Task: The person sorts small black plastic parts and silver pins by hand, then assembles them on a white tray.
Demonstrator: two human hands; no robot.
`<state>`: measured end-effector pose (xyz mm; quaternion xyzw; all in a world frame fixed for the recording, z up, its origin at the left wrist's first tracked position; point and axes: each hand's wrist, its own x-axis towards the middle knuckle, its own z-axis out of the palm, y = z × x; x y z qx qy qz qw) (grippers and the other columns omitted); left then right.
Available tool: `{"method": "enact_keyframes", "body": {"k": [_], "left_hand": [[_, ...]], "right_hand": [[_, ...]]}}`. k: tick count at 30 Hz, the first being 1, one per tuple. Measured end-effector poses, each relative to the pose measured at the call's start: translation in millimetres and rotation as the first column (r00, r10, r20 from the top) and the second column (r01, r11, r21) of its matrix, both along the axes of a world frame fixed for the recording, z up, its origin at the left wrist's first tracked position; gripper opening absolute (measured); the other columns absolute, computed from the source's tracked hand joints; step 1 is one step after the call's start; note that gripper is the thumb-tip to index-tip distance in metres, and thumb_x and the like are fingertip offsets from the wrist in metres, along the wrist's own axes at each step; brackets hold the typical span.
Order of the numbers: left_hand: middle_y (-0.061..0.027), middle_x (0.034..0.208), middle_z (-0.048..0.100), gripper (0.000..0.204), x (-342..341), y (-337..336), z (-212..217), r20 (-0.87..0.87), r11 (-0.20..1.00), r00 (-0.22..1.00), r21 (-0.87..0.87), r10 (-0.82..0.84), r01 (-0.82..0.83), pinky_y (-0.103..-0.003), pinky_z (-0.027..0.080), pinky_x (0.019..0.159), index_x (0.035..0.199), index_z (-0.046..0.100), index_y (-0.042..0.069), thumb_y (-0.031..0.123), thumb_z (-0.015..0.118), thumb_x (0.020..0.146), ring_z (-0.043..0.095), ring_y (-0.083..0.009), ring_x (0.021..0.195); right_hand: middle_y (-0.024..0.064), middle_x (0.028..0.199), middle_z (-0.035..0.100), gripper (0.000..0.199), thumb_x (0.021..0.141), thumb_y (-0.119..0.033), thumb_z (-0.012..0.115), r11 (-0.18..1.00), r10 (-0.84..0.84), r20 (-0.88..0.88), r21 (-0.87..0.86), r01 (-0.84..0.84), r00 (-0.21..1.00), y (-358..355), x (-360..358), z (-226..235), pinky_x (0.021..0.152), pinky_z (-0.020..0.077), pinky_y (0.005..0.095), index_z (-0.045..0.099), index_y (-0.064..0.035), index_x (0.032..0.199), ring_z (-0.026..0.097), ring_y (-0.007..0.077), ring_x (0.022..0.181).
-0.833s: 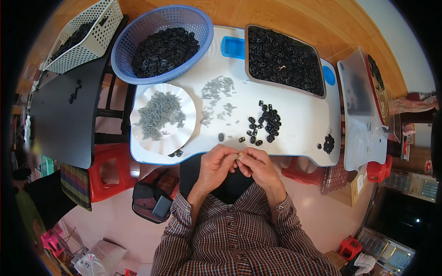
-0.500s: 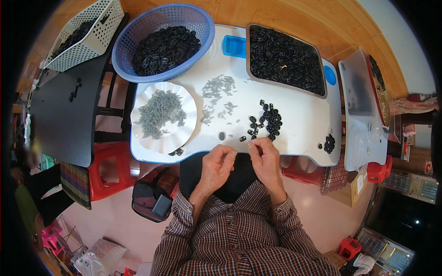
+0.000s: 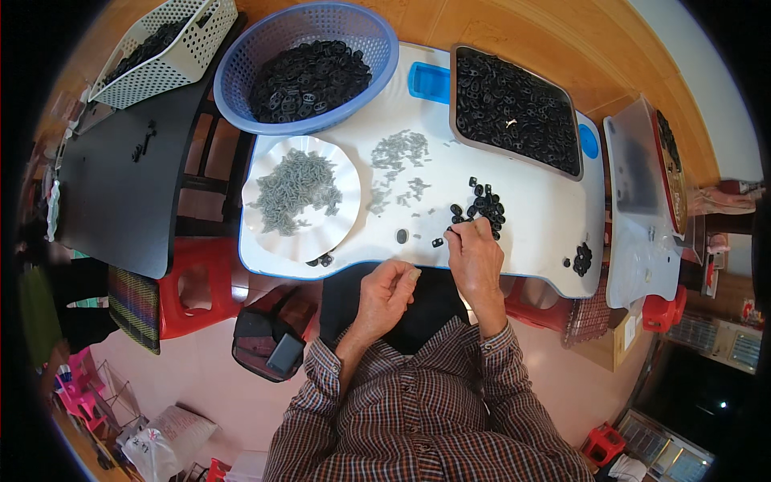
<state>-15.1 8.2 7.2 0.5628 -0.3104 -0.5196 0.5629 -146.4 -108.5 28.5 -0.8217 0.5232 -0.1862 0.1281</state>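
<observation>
Containers: one blue basket [image 3: 229, 100] and one metal tray [image 3: 522, 159] at the white table's [image 3: 534, 229] far side; one white plate [image 3: 347, 165] on its left, heaped with grey pins [image 3: 291, 193].
Black pieces [image 3: 487, 207]: one pile right of the table's middle, overlapping too much to count.
Right hand [image 3: 475, 259]: fingertips narrow, against the pile's near edge; grip unclear.
Left hand [image 3: 385, 299]: thumb near forefinger at the table's near edge; cannot tell if holding.
Room: black table [image 3: 120, 201] left of the white table; pinkish floor [image 3: 193, 369] below.

White table [image 3: 534, 217]: blue basket [image 3: 234, 84], metal tray [image 3: 516, 156], white plate [image 3: 341, 218], grey pieces [image 3: 399, 149], black pieces [image 3: 487, 202].
</observation>
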Motion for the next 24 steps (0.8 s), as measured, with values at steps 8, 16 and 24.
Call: {"method": "enact_keyframes", "body": {"k": [8, 16, 24], "left_hand": [[-0.0004, 0.071, 0.056, 0.016, 3, 1, -1, -0.122, 0.999, 0.992, 0.035, 0.009, -0.005, -0.019, 0.041, 0.047, 0.094, 0.059, -0.001, 0.015, 0.058, 0.095, 0.051, -0.0049, 0.055], [-0.0011, 0.074, 0.058, 0.02, 10, -5, 6, -0.304, 0.995, 0.95, 0.081, 0.072, -0.05, -0.019, 0.039, 0.045, 0.097, 0.059, -0.001, 0.019, 0.057, 0.096, 0.051, -0.005, 0.055], [-0.0003, 0.073, 0.057, 0.022, 10, -9, 6, -0.532, 0.993, 0.839, 0.054, 0.117, -0.104, -0.019, 0.038, 0.045, 0.092, 0.059, 0.001, 0.022, 0.057, 0.096, 0.048, -0.0048, 0.054]], "right_hand": [[0.0135, 0.082, 0.058, 0.007, 0.085, -0.009, 0.063, 0.995, 0.003, 0.132, 0.1, -0.016, 0.991, -1, -2, -8, 0.056, 0.0497, 0.0375, 0.063, -0.0027, 0.089, 0.06, 0.0293, 0.065], [0.0049, 0.083, 0.065, 0.014, 0.091, -0.008, 0.061, 0.629, -0.446, 0.642, 0.721, -0.292, 0.624, 25, 3, 22, 0.053, 0.0465, 0.0197, 0.063, 0.0039, 0.099, 0.061, 0.0077, 0.066], [0.0078, 0.085, 0.066, 0.018, 0.09, -0.005, 0.061, 0.654, -0.41, 0.676, 0.686, -0.319, 0.613, 47, 12, 30, 0.054, 0.0467, 0.0191, 0.061, 0.0049, 0.105, 0.063, 0.01, 0.067]]}}
